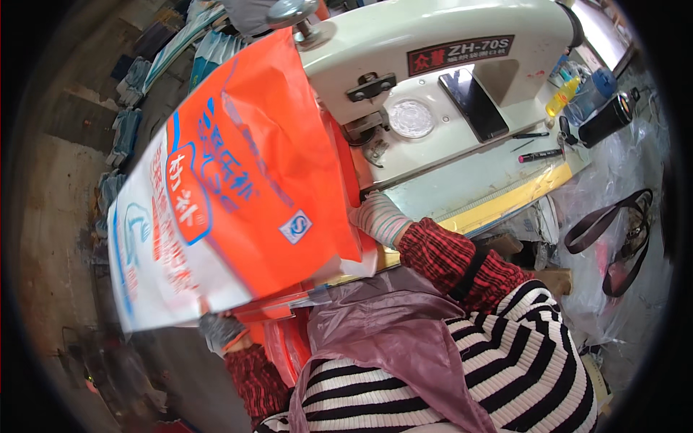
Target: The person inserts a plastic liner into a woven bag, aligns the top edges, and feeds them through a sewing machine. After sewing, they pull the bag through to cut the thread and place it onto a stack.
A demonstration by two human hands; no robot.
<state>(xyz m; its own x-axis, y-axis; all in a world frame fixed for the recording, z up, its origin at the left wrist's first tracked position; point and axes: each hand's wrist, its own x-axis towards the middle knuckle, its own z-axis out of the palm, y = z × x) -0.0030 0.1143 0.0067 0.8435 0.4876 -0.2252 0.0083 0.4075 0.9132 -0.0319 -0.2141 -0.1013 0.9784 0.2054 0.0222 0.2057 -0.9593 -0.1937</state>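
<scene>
A large orange and white printed bag (289, 173) stretches from the sewing machine (354, 43) down to the left, its right edge close beside the needle and presser foot. At the lower edge of the bag, my left hand (222, 330), in a grey glove, is closed on the material, slightly blurred. My right hand (381, 218), in a pale striped glove, grips the bag's right edge just below the presser foot; some of its fingers are hidden by the bag. More orange bags (285, 343) lie under this one, by my lap.
On the machine bed lies a black phone (474, 105) beside a round cover plate (411, 117). Pens (540, 156), a yellow bottle (563, 97) and a black flask (610, 119) stand or lie at the right. A dark strap (613, 224) rests on clear plastic. Bundled bags (126, 137) line the left.
</scene>
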